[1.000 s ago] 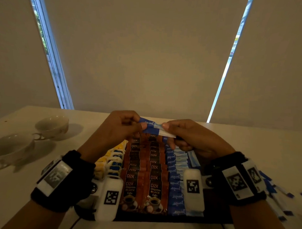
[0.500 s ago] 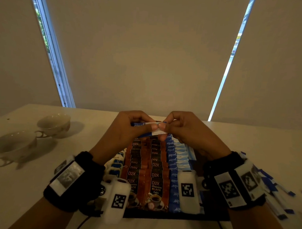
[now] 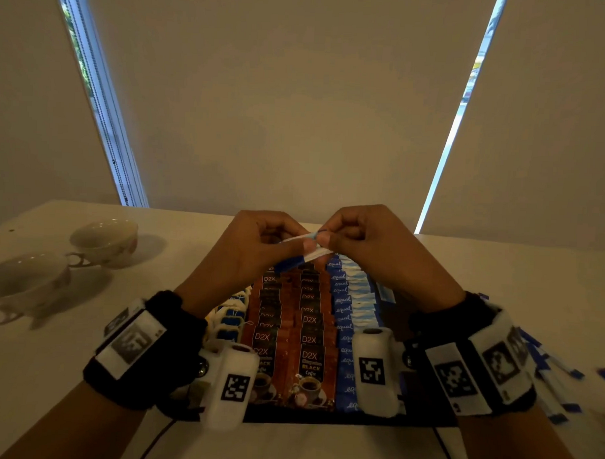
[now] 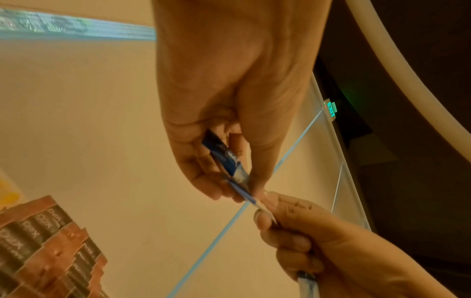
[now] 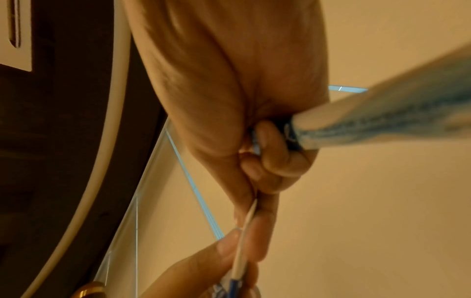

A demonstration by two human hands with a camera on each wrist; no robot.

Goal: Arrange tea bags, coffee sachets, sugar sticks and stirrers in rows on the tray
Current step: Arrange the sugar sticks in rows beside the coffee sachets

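Both hands are raised over the far end of the black tray (image 3: 421, 420). My left hand (image 3: 295, 244) and right hand (image 3: 328, 238) meet fingertip to fingertip and pinch a blue-and-white sugar stick (image 3: 315, 254) between them. In the left wrist view the left hand (image 4: 239, 193) pinches the sugar stick's (image 4: 226, 157) blue part and the right hand (image 4: 265, 209) its white end. The right hand (image 5: 251, 203) also grips more sugar sticks (image 5: 382, 119) in its curled lower fingers. The tray holds rows of tea bags (image 3: 229, 316), coffee sachets (image 3: 307, 332) and sugar sticks (image 3: 343, 309).
Two pale cups (image 3: 103, 239) (image 3: 25, 281) stand on the table to the left of the tray. Several loose sugar sticks (image 3: 556, 375) lie on the table to the right of it. Window blinds hang behind the table's far edge.
The two hands have drawn closer together and risen slightly. The sugar stick, stretched out between them a second ago, is now mostly covered by the fingertips.
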